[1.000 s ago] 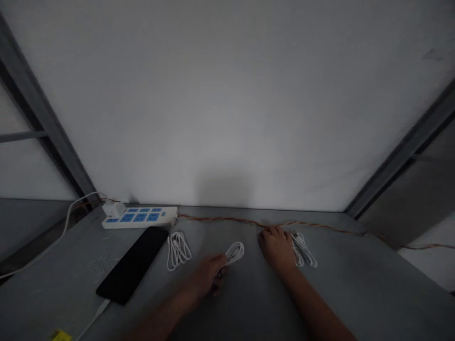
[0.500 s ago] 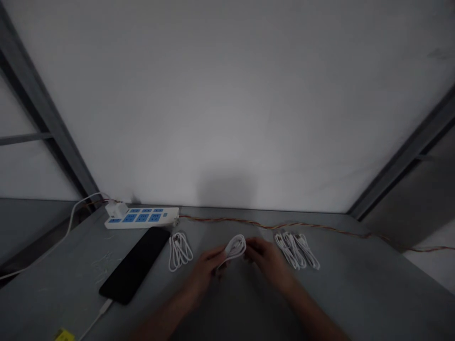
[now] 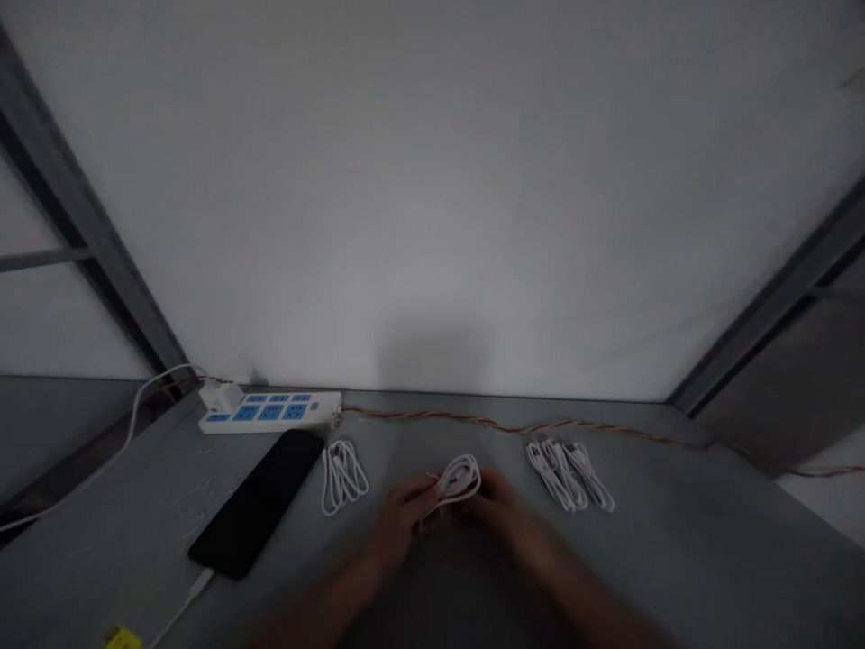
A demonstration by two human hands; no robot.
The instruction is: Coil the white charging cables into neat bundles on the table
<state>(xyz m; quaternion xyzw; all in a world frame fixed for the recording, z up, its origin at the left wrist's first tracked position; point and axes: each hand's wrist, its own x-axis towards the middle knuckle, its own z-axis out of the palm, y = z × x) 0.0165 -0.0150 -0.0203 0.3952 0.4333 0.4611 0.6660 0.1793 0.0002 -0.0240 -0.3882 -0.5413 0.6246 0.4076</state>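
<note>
My left hand [image 3: 405,520] and my right hand [image 3: 498,510] meet at the middle of the grey table [image 3: 703,523], both gripping a coiled white cable [image 3: 459,478] from either side. The coil's loops rise above my fingers, and its ends are hidden in my grip. To the left lies a looped white cable [image 3: 344,478], a little way from my left hand. A group of several bundled white cables [image 3: 569,476] lies to the right, beyond my right hand.
A black smartphone [image 3: 257,503] lies at the left, its white cable running toward the front edge. Behind it stands a white power strip [image 3: 270,413] with blue sockets and a white plug [image 3: 220,395]. A twisted orange wire [image 3: 514,425] runs along the table's back edge.
My right hand has moved left from the bundled cables to the coil, joining my left hand. The coil looks more tightly gathered, and the bundled cables at the right are fully uncovered.
</note>
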